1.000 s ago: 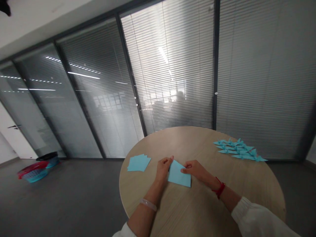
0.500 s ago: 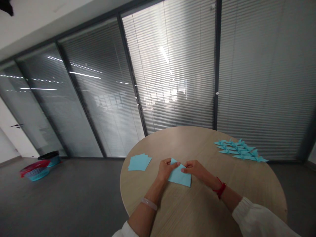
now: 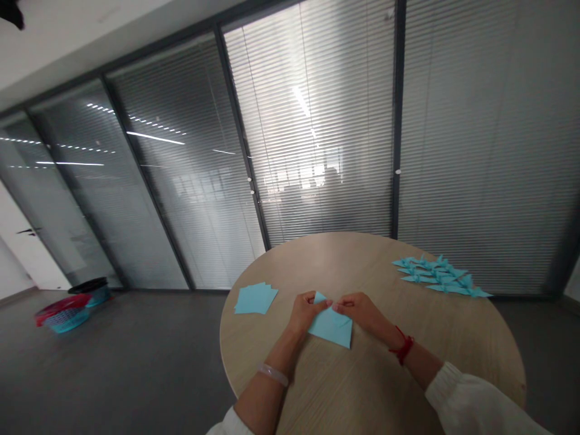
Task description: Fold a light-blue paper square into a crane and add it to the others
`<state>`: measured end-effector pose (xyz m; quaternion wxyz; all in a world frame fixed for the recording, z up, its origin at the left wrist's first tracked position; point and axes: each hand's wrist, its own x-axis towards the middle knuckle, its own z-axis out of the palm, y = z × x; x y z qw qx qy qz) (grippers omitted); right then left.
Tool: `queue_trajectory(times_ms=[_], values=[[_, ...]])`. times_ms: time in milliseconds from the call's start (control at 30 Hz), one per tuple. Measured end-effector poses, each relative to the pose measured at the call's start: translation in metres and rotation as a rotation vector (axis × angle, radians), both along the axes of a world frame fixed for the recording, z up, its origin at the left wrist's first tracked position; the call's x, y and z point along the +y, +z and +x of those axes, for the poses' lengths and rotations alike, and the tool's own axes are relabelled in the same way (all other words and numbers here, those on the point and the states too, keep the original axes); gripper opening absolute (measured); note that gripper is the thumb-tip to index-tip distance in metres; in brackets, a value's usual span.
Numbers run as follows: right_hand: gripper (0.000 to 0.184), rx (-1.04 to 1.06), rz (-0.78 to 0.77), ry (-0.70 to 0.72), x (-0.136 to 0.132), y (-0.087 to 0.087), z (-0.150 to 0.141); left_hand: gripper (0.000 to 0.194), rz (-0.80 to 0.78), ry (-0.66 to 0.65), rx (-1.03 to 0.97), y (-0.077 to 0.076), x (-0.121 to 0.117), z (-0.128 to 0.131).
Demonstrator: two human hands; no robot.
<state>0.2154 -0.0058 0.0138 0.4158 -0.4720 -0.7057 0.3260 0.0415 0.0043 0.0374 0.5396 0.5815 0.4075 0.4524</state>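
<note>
Both hands are closed in a light pinch: the left hand [image 3: 304, 313] and the right hand [image 3: 357, 311] each press thumb and fingertips onto the upper edges of a folded sheet of light blue paper [image 3: 334, 331], and they almost meet above its middle. A small pointed corner of the paper stands up just left of where they meet. The lower part of the sheet lies flat on a round, pale wood-grain table [image 3: 344, 260], near the table's near edge and roughly central on it, between the two forearms.

Such thin paper should weigh almost nothing and bend easily, though it will likely stiffen a little along its creases. It may slide on the smooth tabletop, so it seems best held by the edges and corners with the fingertips, with the flat part pinned down. A hard squeeze could leave an unwanted crease.

To the left, well apart from the hands, lies a small loose stack of flat light blue paper squares [image 3: 255, 298]. Toward the far right of the table, a cluster of folded light blue origami cranes [image 3: 439, 277] sits in overlapping rows. A translucent bangle [image 3: 272, 374] circles the left wrist, and a red cord bracelet [image 3: 402, 349] circles the right. Beyond the table, on the grey floor, stands a red and teal plastic basket [image 3: 61, 321].
</note>
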Motion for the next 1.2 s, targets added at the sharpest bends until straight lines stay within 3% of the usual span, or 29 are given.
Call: queue_trajectory(times_ms=[300,567,767,1200], values=[[0.036,0.042,-0.011,0.047,0.005,-0.003,0.006,0.045,0.005,0.067,-0.042,0.002,0.003,-0.001],[0.033,-0.001,0.015,0.024,0.001,0.003,0.008,0.044,0.013,0.049,-0.058,0.001,0.0,-0.001],[0.037,0.045,-0.016,0.12,0.003,-0.001,0.009,0.042,0.026,0.094,-0.062,-0.001,0.004,-0.002],[0.036,0.001,0.029,0.058,0.003,-0.001,0.009,0.043,0.066,0.118,-0.049,-0.003,0.008,-0.003]])
